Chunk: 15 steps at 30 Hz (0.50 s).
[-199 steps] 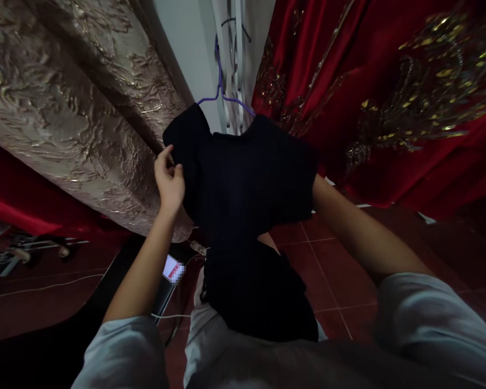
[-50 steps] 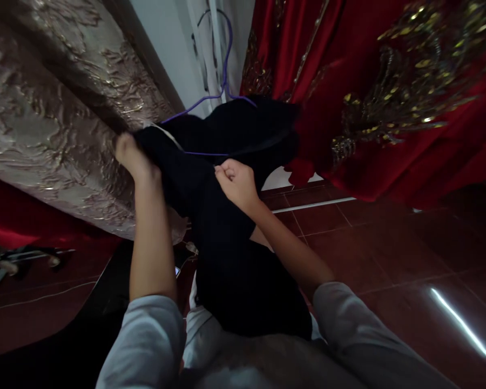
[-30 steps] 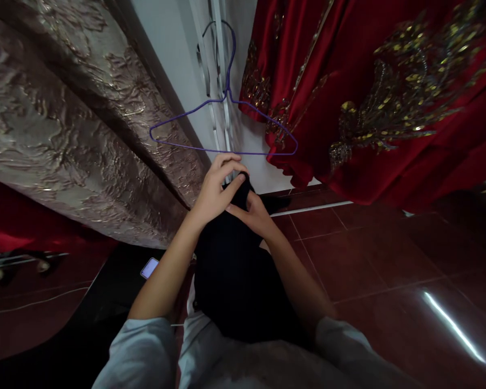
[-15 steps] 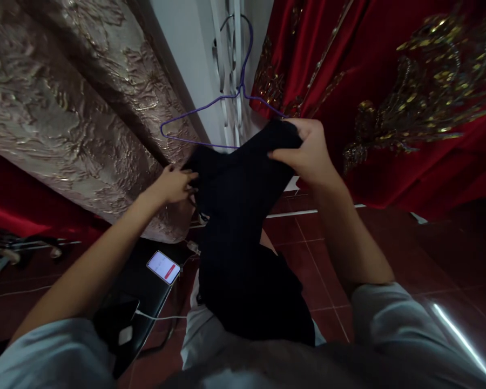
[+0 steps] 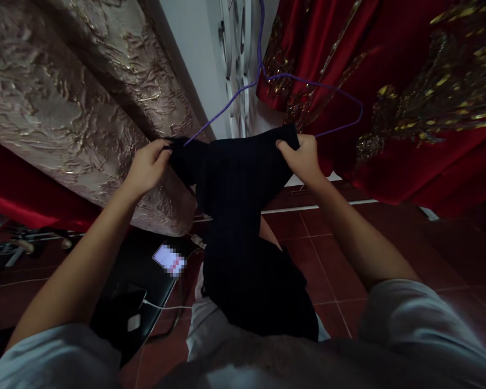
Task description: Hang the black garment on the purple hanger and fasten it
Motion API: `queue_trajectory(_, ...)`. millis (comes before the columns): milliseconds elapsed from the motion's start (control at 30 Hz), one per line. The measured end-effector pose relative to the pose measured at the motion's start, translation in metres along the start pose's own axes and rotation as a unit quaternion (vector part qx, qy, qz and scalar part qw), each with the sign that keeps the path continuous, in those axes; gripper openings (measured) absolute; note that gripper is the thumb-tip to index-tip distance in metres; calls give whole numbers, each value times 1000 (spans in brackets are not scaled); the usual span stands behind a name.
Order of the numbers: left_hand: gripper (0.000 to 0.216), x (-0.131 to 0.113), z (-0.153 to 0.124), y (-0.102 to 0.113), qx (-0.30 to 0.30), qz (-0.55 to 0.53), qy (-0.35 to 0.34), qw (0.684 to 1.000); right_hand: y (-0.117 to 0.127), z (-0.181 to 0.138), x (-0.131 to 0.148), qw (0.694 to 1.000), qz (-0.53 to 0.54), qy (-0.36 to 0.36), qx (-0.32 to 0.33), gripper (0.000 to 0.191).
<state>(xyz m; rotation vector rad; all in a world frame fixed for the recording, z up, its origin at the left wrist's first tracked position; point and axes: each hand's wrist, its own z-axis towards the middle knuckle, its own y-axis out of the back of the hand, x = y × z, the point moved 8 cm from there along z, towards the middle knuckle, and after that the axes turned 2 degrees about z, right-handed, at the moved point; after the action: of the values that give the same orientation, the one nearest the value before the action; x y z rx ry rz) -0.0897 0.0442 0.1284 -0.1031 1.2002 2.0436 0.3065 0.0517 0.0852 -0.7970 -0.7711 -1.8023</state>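
A: Near end first, what's where?

B: Black garment runs from lap up to chest height. Left hand fingers pinched on its left top corner, right hand fingers closed on the right top corner, cloth stretched between.

A: Hanger?

B: Purple wire hanger just above/behind, left arm end touching garment near left hand; right end is bare.

A: Tip for this bit?

B: I'd keep the edge taut & level, feed one hanger end in at a time, don't snag the red embroidered fabric beside it.

A: Any writing?

B: Phone on floor, screen blurred. Nothing readable.
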Motion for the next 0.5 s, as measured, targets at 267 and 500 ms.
queue_trajectory(267,43,-86,66,-26,12,-63,-136,989,-4,-34,39,991,21,6,134,10)
queue_trajectory(500,46,-52,76,-16,-45,-29,-139,989,102,-5,35,999,11,-49,14,12)
